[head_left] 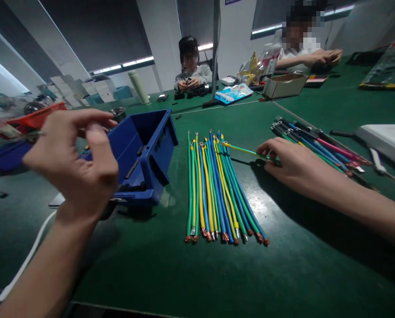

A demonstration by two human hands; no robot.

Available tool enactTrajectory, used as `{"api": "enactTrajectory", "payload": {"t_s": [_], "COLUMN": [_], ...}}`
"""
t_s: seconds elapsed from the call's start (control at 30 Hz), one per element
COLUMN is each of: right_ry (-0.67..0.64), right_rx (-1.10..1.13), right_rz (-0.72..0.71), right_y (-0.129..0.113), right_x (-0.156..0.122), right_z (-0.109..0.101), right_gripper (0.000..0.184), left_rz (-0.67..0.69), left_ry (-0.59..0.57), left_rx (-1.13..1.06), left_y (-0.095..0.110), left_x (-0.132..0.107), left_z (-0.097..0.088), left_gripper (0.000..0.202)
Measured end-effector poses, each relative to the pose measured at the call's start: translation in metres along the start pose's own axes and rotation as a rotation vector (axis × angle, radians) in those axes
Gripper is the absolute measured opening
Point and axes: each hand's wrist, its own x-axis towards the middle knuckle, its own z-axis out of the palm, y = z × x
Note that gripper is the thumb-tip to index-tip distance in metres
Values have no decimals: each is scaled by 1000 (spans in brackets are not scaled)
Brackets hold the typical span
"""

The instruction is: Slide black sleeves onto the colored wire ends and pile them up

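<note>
My right hand [283, 161] grips a thin green-and-yellow wire [242, 149] near one end. The wire's other end, with a metal lug, points left over a row of cut cables [214, 190]. Those cables are green, yellow and blue, laid side by side, most with ring lugs at the far end and bare copper at the near end. My left hand [81, 159] is raised in front of a blue plastic bin [161, 163], thumb and fingers curled together. Whatever it may hold is hidden. Black pieces lie in the bin.
Right of my right hand lies a second bundle of cables [320, 143], black, blue and pink. A white device [386, 141] stands at the right edge. Farther back are a cardboard box [285, 85], a blue-and-white packet [233, 93] and a metal pole [215, 53]. Two people sit across the green table.
</note>
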Motion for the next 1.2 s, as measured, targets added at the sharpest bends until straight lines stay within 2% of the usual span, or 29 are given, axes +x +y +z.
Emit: {"api": "enactTrajectory", "payload": {"t_s": [0.03, 0.1, 0.13, 0.2, 0.3, 0.4, 0.57, 0.7, 1.03, 1.13, 1.2], "right_ry": [15, 39, 52, 77, 107, 111, 132, 136, 108, 88, 85], "right_rx": [4, 11, 17, 38, 81, 103, 122, 144, 180, 193, 205], "right_rz": [-4, -11, -15, -30, -44, -45, -62, -84, -124, -121, -125], "right_y": [-2, -8, -11, -16, -23, -28, -31, -31, -31, -33, -33], "right_x": [0, 0, 0, 0, -1, -3, -4, -4, -5, -6, -6], "right_z": [-1, -3, -4, -6, -9, -10, -11, -11, -7, -7, -7], "right_gripper": [20, 16, 14, 14, 13, 14, 13, 13, 16, 18, 18], "left_rz": [6, 24, 26, 12, -5, -10, -13, -25, 25, 41, 26], "left_ry": [-62, -442, -583, -762, -973, -1144, -1341, -1367, -1144, -1039, -906], "left_rx": [107, 220, 219, 198, 131, 48, -50, -88, 78, 132, 168], "left_y": [3, 5, 3, -6, -20, -25, -27, -30, -20, -17, -13], "left_x": [1, 1, 1, 2, 7, 10, 9, 7, 8, 6, 6], "left_z": [6, 20, 25, 33, 34, 30, 29, 32, 33, 33, 31], "left_gripper": [37, 39, 36, 28, 22, 22, 17, 23, 27, 25, 25]}}
